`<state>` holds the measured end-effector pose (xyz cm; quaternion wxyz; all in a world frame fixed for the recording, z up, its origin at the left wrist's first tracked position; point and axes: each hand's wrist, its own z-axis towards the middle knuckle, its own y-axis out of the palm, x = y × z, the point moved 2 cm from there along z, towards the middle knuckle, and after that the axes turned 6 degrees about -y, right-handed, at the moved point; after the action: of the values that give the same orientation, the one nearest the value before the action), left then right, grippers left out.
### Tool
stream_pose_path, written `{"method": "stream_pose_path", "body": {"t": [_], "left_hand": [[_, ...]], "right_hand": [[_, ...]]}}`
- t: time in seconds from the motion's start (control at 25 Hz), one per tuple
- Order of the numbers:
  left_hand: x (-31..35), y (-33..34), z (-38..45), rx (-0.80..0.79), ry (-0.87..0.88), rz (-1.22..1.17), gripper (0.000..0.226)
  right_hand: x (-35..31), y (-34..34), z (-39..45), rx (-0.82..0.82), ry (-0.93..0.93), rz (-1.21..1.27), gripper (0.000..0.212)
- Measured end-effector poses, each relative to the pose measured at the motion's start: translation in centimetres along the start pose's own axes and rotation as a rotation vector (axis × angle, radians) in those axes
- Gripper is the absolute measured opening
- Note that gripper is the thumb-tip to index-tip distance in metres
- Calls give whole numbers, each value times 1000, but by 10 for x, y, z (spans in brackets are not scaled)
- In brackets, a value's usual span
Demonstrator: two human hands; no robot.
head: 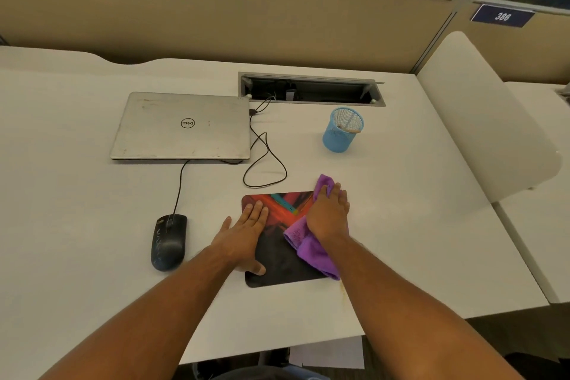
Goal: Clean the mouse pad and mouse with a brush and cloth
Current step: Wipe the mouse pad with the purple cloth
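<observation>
The step in hand appears to be wiping the mouse pad (279,259) with the cloth (311,248). The pad lies near the front edge of the desk (401,225), toward its right half.

The left hand (246,233) lies flat and spread wide on the left portion of the pad. Its fingers (257,210) point toward the pad's far-left corner, and the thumb rests near the pad's front-left corner. It grips nothing; it seems to pin the pad against sliding.

The right hand (328,214) presses palm-down on the purple cloth over the pad's right side, near its far-right corner. The fingers are extended and close together, not curled around the fabric. The cloth runs beneath the palm, one end trailing off the pad's front-right corner, the other projecting past the fingertips.

The next move likely calls for steady downward pressure and strokes across the uncovered centre and front of the pad, with the left hand shifting clear of each area.

The mouse (169,242) sits left of the pad, apart from it, untouched. Its cable runs to the closed laptop (182,126) further back. A blue mesh cup (343,129) stands toward the far right, before the open cable tray. Something rests in the cup, possibly the brush; this cannot be confirmed.
</observation>
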<state>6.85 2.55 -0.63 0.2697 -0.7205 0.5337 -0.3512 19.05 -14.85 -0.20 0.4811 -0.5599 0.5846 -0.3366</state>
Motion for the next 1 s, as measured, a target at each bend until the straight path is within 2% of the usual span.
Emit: {"method": "stream_pose_path", "body": {"t": [0.12,0.24,0.32,0.48,0.64,0.72,0.88,1.0], "left_hand": [[-1,1,1,-2,5,7,135],[-2,3,4,-1,13,18,135],[-2,3,4,4,11,23,135],[-3,4,5,-12,6,15,136],[-3,4,5,-20,6,16,136],[-3,4,6,-20,9,20,136],[-6,4,7,-7,25,27,135],[-5,3,6,-14,23,32,134]], "right_hand": [[-12,14,-27,24,-87,-7,81],[-26,57,-97,19,-252,-85,95],[-20,64,-106,-4,-298,-119,91],[9,25,-58,14,-96,-116,76],[18,1,-28,-27,49,-53,77],[8,5,-37,-10,33,-7,79],[-20,61,-113,7,-159,-88,95],[-5,61,-111,-27,-162,-88,84]]}}
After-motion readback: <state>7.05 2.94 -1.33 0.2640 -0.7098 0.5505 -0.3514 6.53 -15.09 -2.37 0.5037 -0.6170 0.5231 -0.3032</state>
